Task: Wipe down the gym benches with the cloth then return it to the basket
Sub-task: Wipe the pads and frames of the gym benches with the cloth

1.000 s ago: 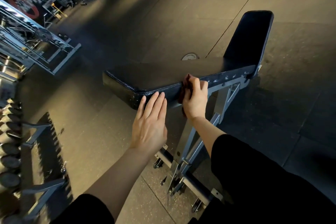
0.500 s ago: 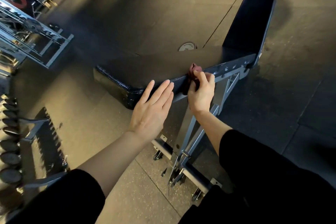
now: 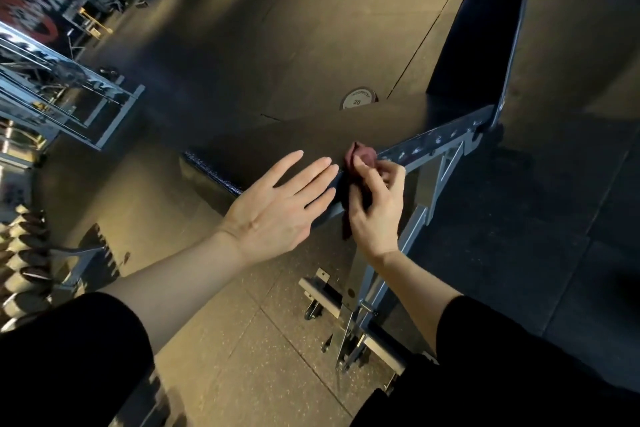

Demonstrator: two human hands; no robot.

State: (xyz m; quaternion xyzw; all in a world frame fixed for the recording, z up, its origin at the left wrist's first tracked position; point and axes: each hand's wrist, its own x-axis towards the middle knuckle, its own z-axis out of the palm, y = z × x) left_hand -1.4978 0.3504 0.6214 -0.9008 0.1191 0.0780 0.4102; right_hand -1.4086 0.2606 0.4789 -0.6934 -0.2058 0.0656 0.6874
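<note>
Weight plate [image 3: 357, 99] marked 20 lies flat on dark rubber floor [image 3: 311, 28]. Dumbbell rack [image 3: 24, 253] at left edge; metal rack [image 3: 62, 94] behind it.

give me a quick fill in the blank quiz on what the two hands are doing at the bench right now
1. The cloth is pinched in the ____ hand.
2. The left hand lies with its fingers ____ against the edge of the bench pad.
3. The number printed on the round weight plate lying on the floor behind the bench is ____.
4. The colour of the cloth is dark ____.

Missing words: right; straight; 20; red
</note>
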